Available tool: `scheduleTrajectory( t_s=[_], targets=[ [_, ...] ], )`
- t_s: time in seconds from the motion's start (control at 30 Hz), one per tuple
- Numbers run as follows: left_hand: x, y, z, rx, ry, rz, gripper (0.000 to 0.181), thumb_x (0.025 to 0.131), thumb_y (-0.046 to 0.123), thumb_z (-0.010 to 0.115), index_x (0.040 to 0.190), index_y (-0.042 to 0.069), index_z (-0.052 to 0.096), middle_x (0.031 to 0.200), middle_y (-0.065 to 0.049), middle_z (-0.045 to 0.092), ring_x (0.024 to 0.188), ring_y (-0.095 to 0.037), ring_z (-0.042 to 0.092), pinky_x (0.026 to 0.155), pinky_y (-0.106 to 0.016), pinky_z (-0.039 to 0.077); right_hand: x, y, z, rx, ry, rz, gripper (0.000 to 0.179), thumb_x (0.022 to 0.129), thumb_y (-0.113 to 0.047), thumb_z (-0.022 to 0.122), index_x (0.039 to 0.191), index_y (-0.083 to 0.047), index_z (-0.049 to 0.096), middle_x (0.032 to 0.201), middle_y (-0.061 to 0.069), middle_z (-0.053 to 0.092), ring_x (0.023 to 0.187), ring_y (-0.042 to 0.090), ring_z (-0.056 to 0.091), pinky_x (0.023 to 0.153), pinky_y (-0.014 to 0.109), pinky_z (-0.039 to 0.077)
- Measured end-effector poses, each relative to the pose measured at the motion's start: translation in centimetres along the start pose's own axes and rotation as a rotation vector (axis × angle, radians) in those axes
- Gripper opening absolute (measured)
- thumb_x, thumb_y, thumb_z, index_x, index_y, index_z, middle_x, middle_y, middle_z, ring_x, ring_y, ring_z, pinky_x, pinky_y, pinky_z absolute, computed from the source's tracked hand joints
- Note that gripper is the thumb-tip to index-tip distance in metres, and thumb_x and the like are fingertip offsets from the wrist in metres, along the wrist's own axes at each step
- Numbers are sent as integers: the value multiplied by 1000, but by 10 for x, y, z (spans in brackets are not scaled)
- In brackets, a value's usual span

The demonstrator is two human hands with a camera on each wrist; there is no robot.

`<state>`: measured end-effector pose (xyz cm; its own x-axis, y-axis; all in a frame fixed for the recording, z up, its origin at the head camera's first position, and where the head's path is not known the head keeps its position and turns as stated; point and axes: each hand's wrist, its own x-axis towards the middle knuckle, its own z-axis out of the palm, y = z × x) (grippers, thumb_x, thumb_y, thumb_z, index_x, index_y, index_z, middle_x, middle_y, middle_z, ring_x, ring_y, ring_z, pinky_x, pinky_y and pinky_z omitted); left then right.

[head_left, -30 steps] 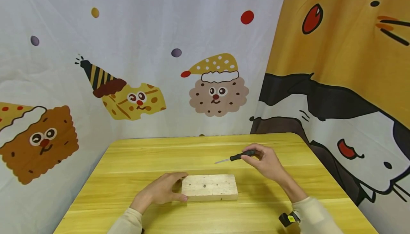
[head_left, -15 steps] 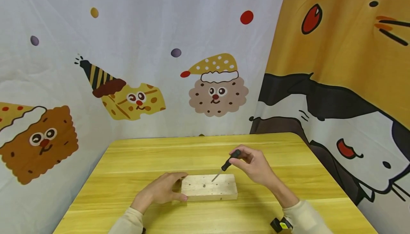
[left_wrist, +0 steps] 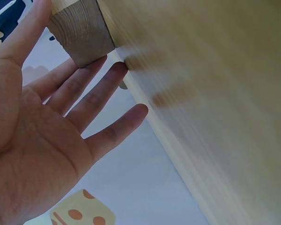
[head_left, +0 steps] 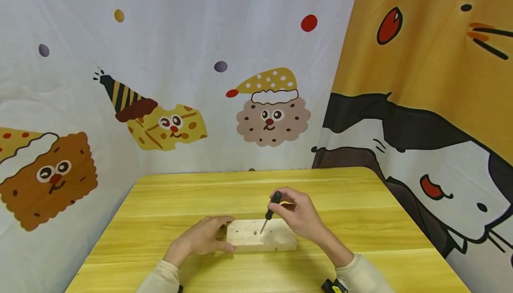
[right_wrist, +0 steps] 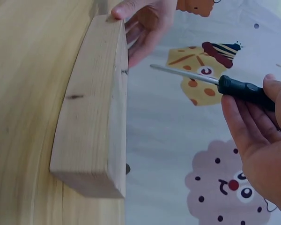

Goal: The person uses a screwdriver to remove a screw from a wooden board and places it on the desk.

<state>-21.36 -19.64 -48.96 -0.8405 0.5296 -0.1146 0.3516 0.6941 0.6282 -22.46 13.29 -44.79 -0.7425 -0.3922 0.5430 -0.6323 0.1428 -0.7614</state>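
Note:
A pale wooden block [head_left: 276,236] lies flat on the table, with several small holes in its top. One screw [right_wrist: 125,71] stands slightly proud of that face in the right wrist view. My left hand [head_left: 202,236] holds the block's left end, thumb at the front corner and fingers toward the back edge. In the left wrist view the block's end grain [left_wrist: 82,35] shows between thumb and fingers. My right hand [head_left: 298,215] grips a black-handled screwdriver [head_left: 274,203] tilted downward. Its metal tip is above the block, pointing toward the screw and apart from it in the right wrist view.
The yellow wood-grain table [head_left: 192,195] extends around the block on all sides. Behind it hangs a white curtain [head_left: 180,39] with cartoon prints, and an orange cat-print curtain [head_left: 433,61] hangs at the right. A dark wrist device [head_left: 334,286] sits at the right sleeve.
My right hand has moved left and down, bringing the screwdriver from beyond the block to over its top, tipped steeper. My left hand and the block have stayed put.

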Motion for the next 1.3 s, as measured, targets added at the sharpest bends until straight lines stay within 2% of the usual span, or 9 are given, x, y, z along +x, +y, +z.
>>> scheduleTrajectory(
  t_s=[0.23,0.43,1.03,1.3],
  targets=[
    [0,-1,2,23,24,1,92,92,51,93,162,2,58,159,-21,67,148,-42,64,125,-67,52,4,0,19,-105,51,-35,13,102,-8,84,113,-10,78,101,7,83,94,7,82,78,30,73],
    [-1,-1,3,37,47,14,92,91,50,93,160,1,59,157,-22,68,147,-44,65,125,-68,52,3,2,27,-118,63,-39,14,101,-6,85,112,-8,77,100,7,84,91,8,82,75,30,73],
    [-1,1,0,-3,36,18,89,91,45,95,159,0,59,156,-22,69,145,-44,66,122,-70,53,1,2,31,-131,57,-10,16,100,-9,87,111,-10,75,102,4,83,93,8,82,80,27,73],
    [0,0,-1,-23,30,9,89,91,42,95,160,0,58,158,-23,67,145,-47,65,121,-72,53,1,2,32,-164,71,-45,25,93,-11,94,104,-14,72,94,0,79,85,8,79,73,29,73]
  ],
)
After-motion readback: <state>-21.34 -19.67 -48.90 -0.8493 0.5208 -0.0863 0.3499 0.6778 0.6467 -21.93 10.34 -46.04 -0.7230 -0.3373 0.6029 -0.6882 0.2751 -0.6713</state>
